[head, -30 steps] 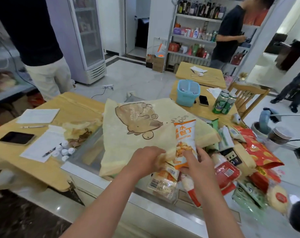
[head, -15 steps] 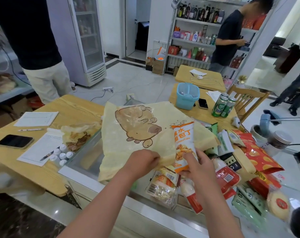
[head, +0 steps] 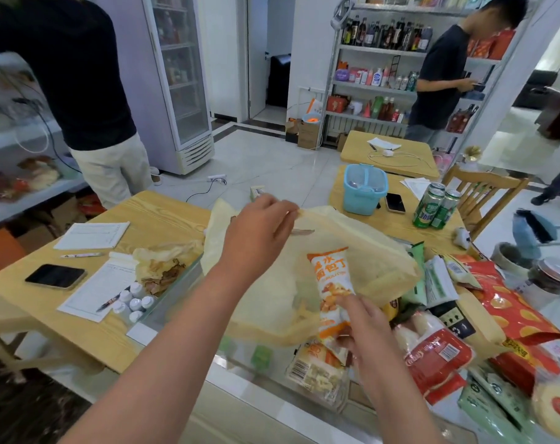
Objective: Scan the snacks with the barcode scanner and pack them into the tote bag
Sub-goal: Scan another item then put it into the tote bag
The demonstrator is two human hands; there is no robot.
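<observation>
Left hand (head: pixel 259 229): raised above the counter; thumb and forefinger pinch the far rim of the tote bag (head: pixel 361 225) and hold it up, with the other fingers loosely curled.
Right hand (head: pixel 365 328): fingers curled round the lower end of the snack packet (head: pixel 331 283), gripping it.
Snack packet: orange and white, nearly upright with its top tilted slightly left. The upper part stands inside the bag mouth and the lower end crosses the near rim.
Tote bag: pale yellow, lying on the glass counter (head: pixel 182 318) with its mouth facing the person.
Bag mouth edges: the far rim is lifted in an arc from the left hand to the right corner. The near rim sags on the counter just left of the right hand.
Room inside bag: lining shows in a wide patch left of the packet, between the two rims.
Right flank: crowded. Green packets (head: pixel 438 283), a red sausage pack (head: pixel 432 354) and a red chip bag (head: pixel 512 309) lie against or just beside the bag.
Near flank: a clear packet with barcode (head: pixel 317 373) lies below the right hand, near the counter's front edge.
Left flank: wooden table (head: pixel 157 219) abuts the counter and carries a phone (head: pixel 56 276), papers (head: pixel 93 235) and small white bottles (head: pixel 134 299) at the shared edge.
Far side: blue container (head: pixel 365 189) and green cans (head: pixel 435 208) on a second table, well behind the lifted rim.
</observation>
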